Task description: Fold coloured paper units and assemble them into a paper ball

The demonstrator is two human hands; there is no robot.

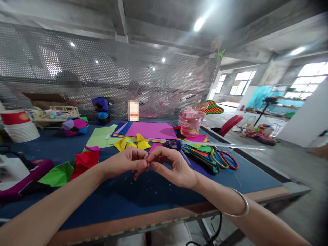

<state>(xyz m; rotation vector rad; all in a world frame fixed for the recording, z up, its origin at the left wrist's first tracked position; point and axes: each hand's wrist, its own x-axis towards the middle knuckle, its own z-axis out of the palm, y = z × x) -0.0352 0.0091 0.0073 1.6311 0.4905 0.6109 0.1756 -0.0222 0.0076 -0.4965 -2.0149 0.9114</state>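
My left hand (130, 162) and my right hand (171, 165) meet over the front of the blue table. Both have thumb and index finger pinched together, and their fingertips touch. Whatever lies between them, if anything, is too small to make out. Just behind my hands are yellow folded paper pieces (143, 143) and a blue glue gun (174, 145) with a long clear stick. Beside my left forearm sit a red folded paper (85, 162) and a green one (58, 174). A bit of magenta paper shows behind my fingers.
Stacked coloured sheets (151, 130) lie at the back, with a pink jar (190, 123) beside them. Scissors (229, 160) and a green cutter (205, 162) are on the right. Paper cups (20, 126), a paper ball (75, 127) and a purple device (38, 171) stand left.
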